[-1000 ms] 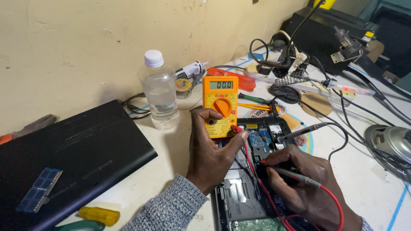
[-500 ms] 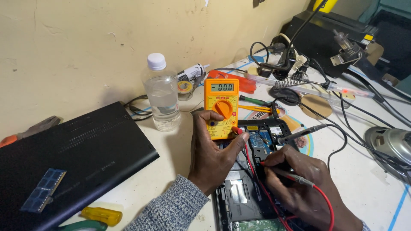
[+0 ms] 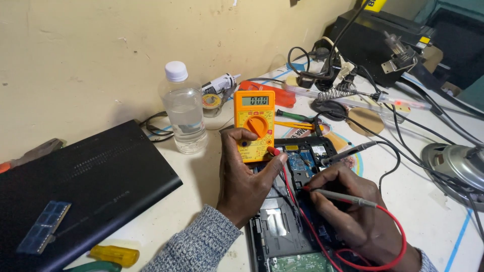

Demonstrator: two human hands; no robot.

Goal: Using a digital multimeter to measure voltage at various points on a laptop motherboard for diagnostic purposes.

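At centre frame the left hand (image 3: 247, 184) reaches up from the lower middle, fingers curled against the lower edge of the yellow meter (image 3: 255, 124), thumb out to the right with its tip by the red plug at the meter's lower right corner. That hand looks closed on the meter's lower body, steadying it; how firmly, I cannot tell. Just right of it the right hand (image 3: 353, 211) is closed on the red probe (image 3: 343, 196), pinched like a pen.

The probe's long axis runs nearly level across the frame, tip pointing left and slightly up, ending over the blue board (image 3: 302, 161) inside the open laptop base (image 3: 287, 236). From the right hand the board lies up and to the left, just beyond the probe tip; whether the tip touches it cannot be told. The right hand is the nearer of the 2 to the board. The meter stands tilted up, above and left of the board, its long axis toward the top of the frame.

A black probe (image 3: 348, 152) lies free at the board's right. A red lead (image 3: 393, 236) loops around the right wrist. A water bottle (image 3: 184, 108) stands upper left of the meter, with a black laptop lid (image 3: 75, 186) at far left
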